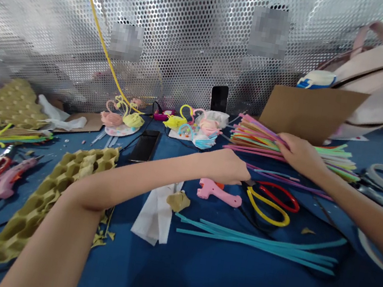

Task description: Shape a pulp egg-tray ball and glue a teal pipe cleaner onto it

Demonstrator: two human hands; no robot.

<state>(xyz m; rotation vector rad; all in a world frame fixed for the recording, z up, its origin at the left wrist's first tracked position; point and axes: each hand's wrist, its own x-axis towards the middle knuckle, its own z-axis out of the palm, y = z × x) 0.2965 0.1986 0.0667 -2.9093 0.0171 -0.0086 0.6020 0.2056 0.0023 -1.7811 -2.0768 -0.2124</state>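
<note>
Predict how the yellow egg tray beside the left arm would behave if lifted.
The egg tray looks like molded pulp, so it is probably light for its size. Its thin cupped walls could probably crush if gripped hard. Its long narrow shape may sag slightly at the ends.

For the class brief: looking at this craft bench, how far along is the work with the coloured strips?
Done-looking: swan-like strip figures and a second cluster at the back. In hand: the right hand is on a bundle of coloured strips; the left hand is near yellow-handled scissors. Left: teal strips lie untouched.
</note>
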